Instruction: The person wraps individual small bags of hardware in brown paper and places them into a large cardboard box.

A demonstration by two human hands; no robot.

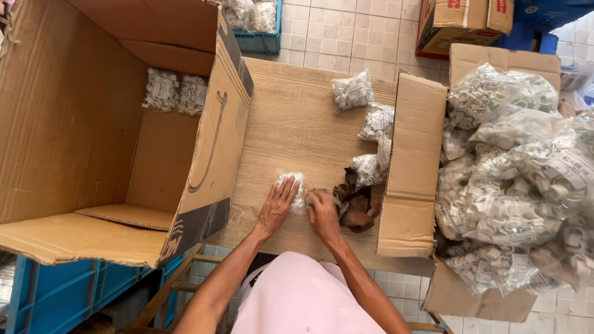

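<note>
Left hand [276, 206] lies flat on a small clear bag [293, 188] of white parts, pinning it to the counter [291, 124]. Right hand [323, 213], just right of the bag, is curled at its edge; can't tell if it's gripping. Brown scraps [356, 207] lie right of the bag too.

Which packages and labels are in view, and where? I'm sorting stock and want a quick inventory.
Small clear bag of white parts: under both hands, on the wooden table.
Three similar bags: table's right side.
Open brown carton: left, two bags inside.
Heaped labelled bags: brown box, right.
Red-and-tan carton: floor, top right.
</note>
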